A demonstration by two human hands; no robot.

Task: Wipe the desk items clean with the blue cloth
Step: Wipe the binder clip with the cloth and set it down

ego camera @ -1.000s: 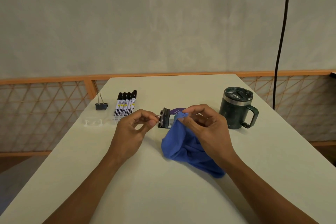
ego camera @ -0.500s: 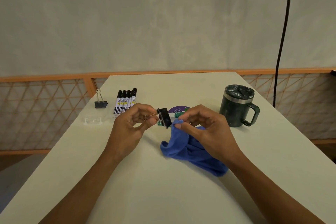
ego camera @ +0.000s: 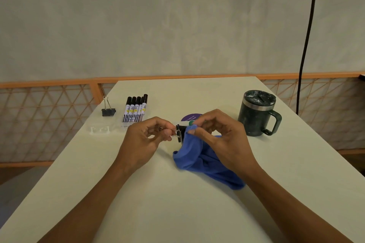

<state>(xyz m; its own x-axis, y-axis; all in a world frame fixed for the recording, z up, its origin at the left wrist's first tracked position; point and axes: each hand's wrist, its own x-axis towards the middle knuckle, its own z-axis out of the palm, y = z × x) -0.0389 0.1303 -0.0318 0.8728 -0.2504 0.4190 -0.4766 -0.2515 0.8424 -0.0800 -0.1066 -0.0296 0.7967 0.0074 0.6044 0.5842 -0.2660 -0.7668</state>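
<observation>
My left hand [ego camera: 147,140] pinches the wire handles of a black binder clip [ego camera: 180,132] and holds it just above the white desk [ego camera: 138,193]. My right hand [ego camera: 221,140] pinches a fold of the blue cloth [ego camera: 199,162] and presses it against the clip's black body. The rest of the cloth trails down onto the desk under my right wrist. A second black binder clip [ego camera: 108,110] stands at the far left. A pack of black markers [ego camera: 135,109] lies beside it. A dark green lidded mug [ego camera: 256,113] stands at the right.
A purple round sticker [ego camera: 189,118] lies on the desk behind my hands. A small clear plastic piece [ego camera: 100,129] lies near the left edge. An orange lattice railing [ego camera: 49,116] runs behind the desk. A black cable [ego camera: 306,41] hangs at the right.
The clip in my left hand has turned, and the cloth fold in my right hand has come up against its black body. My hands have drawn closer together.
</observation>
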